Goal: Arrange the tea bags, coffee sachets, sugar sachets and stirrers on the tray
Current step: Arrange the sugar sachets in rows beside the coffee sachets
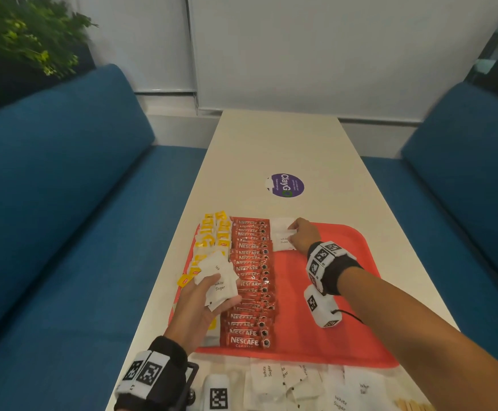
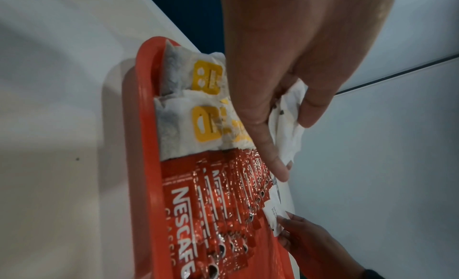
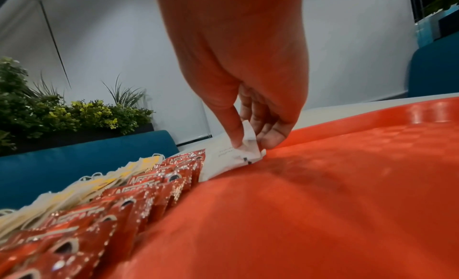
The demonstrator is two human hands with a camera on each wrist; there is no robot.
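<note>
Now, from the head view, I am watching my right hand [image 1: 302, 236] pinching a white sugar sachet [image 1: 283, 237] at the far edge of the red tray [image 1: 330, 292], right beside the top of the coffee sachets [image 1: 250, 280] column. That sachet is lying at about twelve o'clock from the tray's bare middle. My left hand [image 1: 203, 304] is gripping a fanned stack of sugar sachets [image 1: 218, 280] over the seam between the tea bags [image 1: 212, 241] and the coffee column, at roughly nine o'clock from the right hand. The coffee column's long axis is running near to far, so I judge the sugar column needs to be running parallel to it, from twelve toward six o'clock, in the bare strip just right of the coffee. The right hand is the nearer one to that strip. More loose sugar sachets [image 1: 271, 381] are lying on the desk [image 1: 286, 149] at six o'clock, with wooden stirrers [image 1: 413, 406] showing at the lower right corner.

Through the left wrist view, my fingers [image 2: 310, 98] are curling round the stack while the other hand is pinching its sachet at about five o'clock.

Through the right wrist view, thumb and fingertips [image 3: 270, 140] are closing on the sachet's raised edge; its lower edge is touching the tray, with the coffee column at eight o'clock.
</note>
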